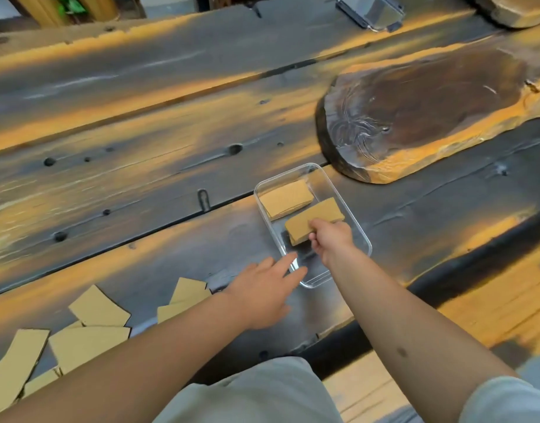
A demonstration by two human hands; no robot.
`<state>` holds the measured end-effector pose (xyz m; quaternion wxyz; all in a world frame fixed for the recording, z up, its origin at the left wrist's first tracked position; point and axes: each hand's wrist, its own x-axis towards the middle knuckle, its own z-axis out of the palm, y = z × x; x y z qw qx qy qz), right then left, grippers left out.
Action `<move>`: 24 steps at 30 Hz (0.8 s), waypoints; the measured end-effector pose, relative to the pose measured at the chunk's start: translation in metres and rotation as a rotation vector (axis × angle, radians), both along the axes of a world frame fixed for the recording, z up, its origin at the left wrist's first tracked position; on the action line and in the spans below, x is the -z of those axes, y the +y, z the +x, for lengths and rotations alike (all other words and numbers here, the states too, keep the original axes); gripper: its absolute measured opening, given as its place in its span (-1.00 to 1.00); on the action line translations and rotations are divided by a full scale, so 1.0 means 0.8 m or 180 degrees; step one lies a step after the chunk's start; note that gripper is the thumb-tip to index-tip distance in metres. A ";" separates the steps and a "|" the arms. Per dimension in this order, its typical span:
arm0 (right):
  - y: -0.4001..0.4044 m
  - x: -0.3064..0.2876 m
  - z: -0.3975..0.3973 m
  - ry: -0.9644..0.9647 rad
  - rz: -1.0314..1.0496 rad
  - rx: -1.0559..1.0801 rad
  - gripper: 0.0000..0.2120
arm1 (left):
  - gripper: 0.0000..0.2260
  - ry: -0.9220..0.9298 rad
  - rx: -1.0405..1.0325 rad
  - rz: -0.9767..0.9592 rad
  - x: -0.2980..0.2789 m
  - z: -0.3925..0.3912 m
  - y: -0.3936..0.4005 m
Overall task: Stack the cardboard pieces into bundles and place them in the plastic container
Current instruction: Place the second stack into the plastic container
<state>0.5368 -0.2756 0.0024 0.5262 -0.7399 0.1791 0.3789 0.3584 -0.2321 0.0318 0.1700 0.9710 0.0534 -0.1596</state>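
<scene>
A clear plastic container stands on the dark wooden table. One cardboard bundle lies at its far end. My right hand is shut on a second cardboard bundle, holding it just above the container's middle. My left hand is open, fingers spread, with its fingertips touching the container's near left corner. Several loose cardboard pieces lie on the table at the lower left, partly covered by my left forearm.
A thick dark wood slab lies beyond the container to the right. A second clear box sits at the far edge. The table's near edge runs under my arms, with light wooden flooring below.
</scene>
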 end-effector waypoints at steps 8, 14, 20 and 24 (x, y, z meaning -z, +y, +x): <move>0.022 0.048 -0.003 0.0716 -0.0033 -0.0234 -0.88 | -0.30 0.0062 0.0276 0.0261 0.021 -0.005 0.002; 0.028 0.041 -0.013 0.0773 0.0193 -0.0026 -0.76 | -0.32 0.0073 0.0248 0.0189 0.024 -0.003 0.002; 0.010 0.031 -0.014 0.0955 0.0297 0.0150 -0.77 | -0.32 0.0041 0.0255 0.0185 0.026 -0.002 0.002; 0.009 0.024 -0.020 0.1140 0.0626 0.0130 -0.55 | -0.30 0.0040 0.0245 0.0170 0.026 -0.003 0.000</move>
